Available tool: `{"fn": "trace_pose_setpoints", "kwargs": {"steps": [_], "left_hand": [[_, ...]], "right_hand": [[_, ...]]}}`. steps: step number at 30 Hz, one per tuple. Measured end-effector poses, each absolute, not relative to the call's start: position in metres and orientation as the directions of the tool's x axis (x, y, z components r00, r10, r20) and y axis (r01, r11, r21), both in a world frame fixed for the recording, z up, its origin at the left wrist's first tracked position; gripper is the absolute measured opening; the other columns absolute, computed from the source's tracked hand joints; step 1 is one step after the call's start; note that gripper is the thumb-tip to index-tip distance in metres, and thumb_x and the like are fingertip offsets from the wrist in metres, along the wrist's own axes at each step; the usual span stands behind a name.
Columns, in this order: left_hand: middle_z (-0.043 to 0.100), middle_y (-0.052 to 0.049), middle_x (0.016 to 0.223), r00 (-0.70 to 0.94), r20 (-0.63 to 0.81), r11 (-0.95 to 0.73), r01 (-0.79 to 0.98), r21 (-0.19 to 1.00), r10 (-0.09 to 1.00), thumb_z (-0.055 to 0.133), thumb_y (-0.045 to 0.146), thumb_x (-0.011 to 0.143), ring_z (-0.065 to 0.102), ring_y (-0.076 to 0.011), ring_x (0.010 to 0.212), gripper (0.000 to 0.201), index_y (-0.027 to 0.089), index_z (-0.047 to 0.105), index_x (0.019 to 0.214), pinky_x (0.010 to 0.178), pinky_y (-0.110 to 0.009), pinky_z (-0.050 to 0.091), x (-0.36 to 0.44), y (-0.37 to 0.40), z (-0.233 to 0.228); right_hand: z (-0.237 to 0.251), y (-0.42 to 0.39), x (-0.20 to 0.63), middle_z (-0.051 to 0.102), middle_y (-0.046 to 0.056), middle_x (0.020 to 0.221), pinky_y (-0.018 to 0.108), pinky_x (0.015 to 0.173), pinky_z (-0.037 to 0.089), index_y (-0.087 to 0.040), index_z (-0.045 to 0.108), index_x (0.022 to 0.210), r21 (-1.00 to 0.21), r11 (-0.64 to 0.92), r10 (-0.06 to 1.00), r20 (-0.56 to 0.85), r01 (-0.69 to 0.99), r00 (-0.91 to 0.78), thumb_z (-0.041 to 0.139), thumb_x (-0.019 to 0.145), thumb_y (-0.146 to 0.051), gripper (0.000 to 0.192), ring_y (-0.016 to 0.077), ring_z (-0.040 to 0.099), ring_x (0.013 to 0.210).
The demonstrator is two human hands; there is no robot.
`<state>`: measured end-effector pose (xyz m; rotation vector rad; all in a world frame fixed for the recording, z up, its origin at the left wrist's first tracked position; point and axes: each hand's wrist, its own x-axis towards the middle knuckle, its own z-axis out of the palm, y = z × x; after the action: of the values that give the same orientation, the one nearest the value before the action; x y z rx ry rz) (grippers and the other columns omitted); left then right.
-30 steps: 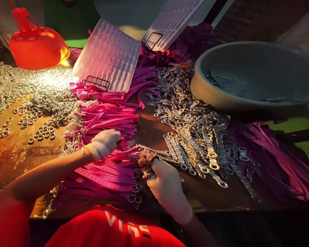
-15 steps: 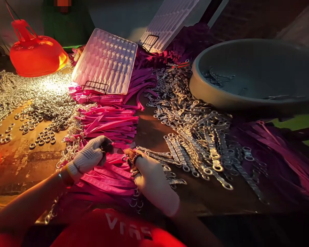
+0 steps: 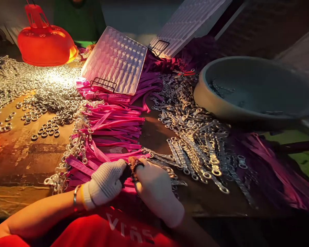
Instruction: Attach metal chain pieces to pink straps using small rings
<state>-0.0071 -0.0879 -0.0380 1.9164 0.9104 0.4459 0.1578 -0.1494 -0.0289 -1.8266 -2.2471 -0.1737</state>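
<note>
Both gloved hands have pulled in toward the body, meeting at the near table edge. Big grey round basin (image 3: 249,92) far right; pile of flat pink straps (image 3: 110,130) centre; silver metal clasps (image 3: 195,144) beside. Left hand (image 3: 105,183) and right hand (image 3: 154,188) pinch one strap end together, fingers closed

Gloved left hand (image 3: 106,181) and right hand (image 3: 154,187) together, seemingly pinching pink straps (image 3: 110,132).
</note>
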Motion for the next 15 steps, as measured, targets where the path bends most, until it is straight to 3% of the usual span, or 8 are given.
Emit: {"fn": "trace_pose_setpoints", "kwargs": {"steps": [4,6,11,15], "left_hand": [[0.067,-0.006,0.081,0.677,-0.088,-0.219,0.355,0.909,0.730,0.052,0.019,0.088,0.054,-0.0162,0.069,0.015,0.015,0.066,0.085,0.064,-0.026,0.040,-0.007,-0.090,-0.049],[0.066,-0.006,0.077,0.668,-0.136,-0.148,0.350,0.925,0.732,0.049,0.026,0.093,0.052,-0.0144,0.066,0.024,0.014,0.066,0.082,0.062,-0.024,0.038,-0.007,-0.085,-0.049],[0.065,-0.004,0.074,0.672,-0.164,-0.144,0.378,0.915,0.722,0.048,0.022,0.092,0.050,-0.0121,0.064,0.023,0.013,0.062,0.078,0.059,-0.023,0.036,-0.006,-0.082,-0.046],[0.066,-0.004,0.074,0.692,-0.158,-0.170,0.379,0.910,0.704,0.048,0.019,0.090,0.052,-0.0126,0.064,0.020,0.014,0.059,0.075,0.058,-0.022,0.037,-0.004,-0.088,-0.044]], "right_hand": [[-0.036,-0.156,0.164,0.062,0.005,0.067,0.031,0.056,0.026,-0.020,0.059,0.070,-0.171,0.166,0.954,0.276,0.971,-0.115,0.049,0.059,-0.003,0.023,0.0166,0.050,0.058],[-0.034,-0.157,0.167,0.066,0.006,0.075,0.030,0.057,0.029,-0.019,0.061,0.078,-0.201,0.166,0.970,0.207,0.965,-0.124,0.049,0.060,-0.003,0.027,0.0176,0.054,0.062],[-0.024,-0.155,0.169,0.062,0.003,0.062,0.030,0.055,0.024,-0.020,0.057,0.071,-0.163,0.082,0.994,-0.056,0.983,-0.092,0.051,0.062,-0.002,0.021,0.0162,0.052,0.055],[-0.028,-0.154,0.166,0.064,0.004,0.061,0.032,0.055,0.018,-0.018,0.059,0.075,-0.160,0.135,0.984,-0.096,0.978,-0.152,0.054,0.064,-0.007,0.016,0.0159,0.052,0.053]]}}
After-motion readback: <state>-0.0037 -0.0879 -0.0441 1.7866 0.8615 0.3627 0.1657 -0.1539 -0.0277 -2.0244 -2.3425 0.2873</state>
